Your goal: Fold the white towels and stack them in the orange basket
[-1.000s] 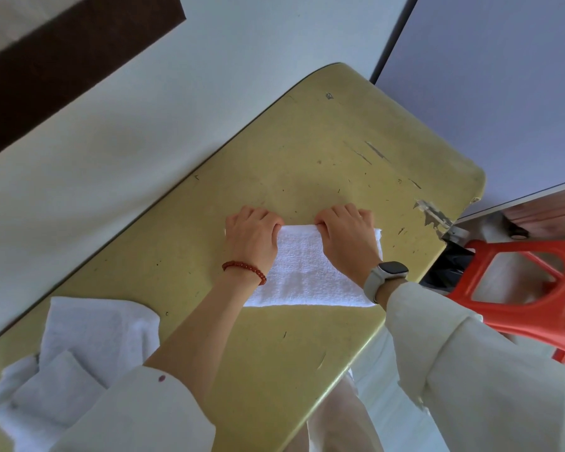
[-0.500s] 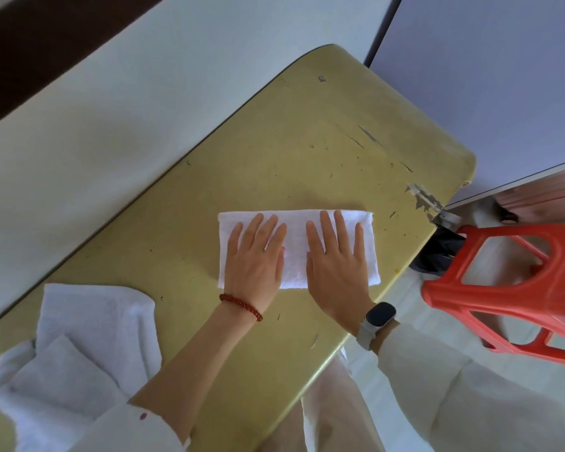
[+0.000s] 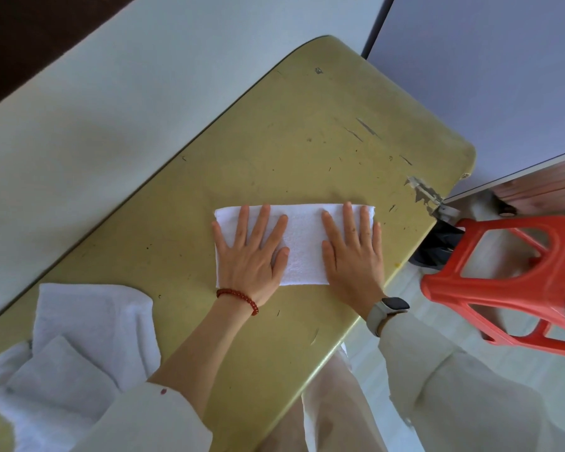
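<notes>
Fingers straight and spread, my left hand lies flat on the left half of the folded white towel and my right hand lies flat on its right half; neither grips anything. I see the towel near the bench's front edge, its right end close to the bench's rounded corner, with bare scratched yellow surface beyond it toward the pale wall. A heap of loose white towels sits at the bench's left end, well apart. Just off the right edge stands an orange stool on pale floor.
</notes>
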`<state>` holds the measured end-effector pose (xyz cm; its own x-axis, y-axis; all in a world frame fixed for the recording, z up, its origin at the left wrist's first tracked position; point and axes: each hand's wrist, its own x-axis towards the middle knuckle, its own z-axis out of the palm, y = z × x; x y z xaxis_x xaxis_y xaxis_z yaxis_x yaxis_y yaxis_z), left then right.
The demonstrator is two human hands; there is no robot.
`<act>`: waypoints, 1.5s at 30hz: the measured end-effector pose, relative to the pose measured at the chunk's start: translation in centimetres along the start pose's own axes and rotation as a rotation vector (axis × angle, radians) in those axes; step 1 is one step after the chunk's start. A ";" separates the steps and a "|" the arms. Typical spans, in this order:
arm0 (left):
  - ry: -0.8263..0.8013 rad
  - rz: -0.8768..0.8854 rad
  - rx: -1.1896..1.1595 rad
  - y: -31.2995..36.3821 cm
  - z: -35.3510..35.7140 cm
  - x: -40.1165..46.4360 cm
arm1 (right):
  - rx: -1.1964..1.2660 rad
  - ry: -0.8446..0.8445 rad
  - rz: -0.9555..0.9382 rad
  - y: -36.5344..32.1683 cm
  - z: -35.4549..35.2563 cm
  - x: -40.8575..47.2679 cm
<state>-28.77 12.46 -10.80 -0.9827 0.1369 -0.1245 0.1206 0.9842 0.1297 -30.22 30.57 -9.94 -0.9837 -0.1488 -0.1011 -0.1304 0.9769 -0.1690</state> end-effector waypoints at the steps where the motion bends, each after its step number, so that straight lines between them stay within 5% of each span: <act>1: -0.005 -0.002 -0.001 0.0 0.0 0.0 | 0.100 0.020 0.008 0.2 -0.2 0.0; 7: -0.014 -0.001 0.001 0.1 -0.2 0.1 | 0.319 0.173 0.357 1.6 -2.7 -0.5; 10: -0.020 -0.009 0.000 0.1 -0.3 0.0 | 0.340 0.036 0.629 1.8 -3.6 0.4; 14: -0.030 -0.015 0.017 0.2 -0.4 -0.1 | 0.354 -0.164 0.743 1.8 -5.1 1.9; 19: -0.034 -0.015 0.032 0.2 -0.4 0.0 | 0.321 -0.286 0.748 1.5 -5.4 2.7; 23: -0.044 -0.018 0.046 0.2 -0.5 0.0 | 0.283 -0.185 0.702 0.6 -5.4 2.0; 34: -0.102 -0.028 0.026 0.4 -1.3 0.1 | 0.836 -0.097 0.722 1.2 -9.0 1.8; 40: 0.020 -0.100 -0.145 -1.7 -3.0 -2.5 | 0.880 -0.129 0.459 -2.7 -10.8 2.8; 45: -0.063 -0.194 -0.168 -4.2 -2.9 -4.8 | 0.791 -0.173 0.264 -8.0 -9.2 2.7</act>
<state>-25.00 7.30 -7.87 -0.9740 -0.0407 -0.2229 -0.0992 0.9610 0.2580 -32.98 23.79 0.19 -0.9284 -0.0151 -0.3713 0.2893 0.5979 -0.7476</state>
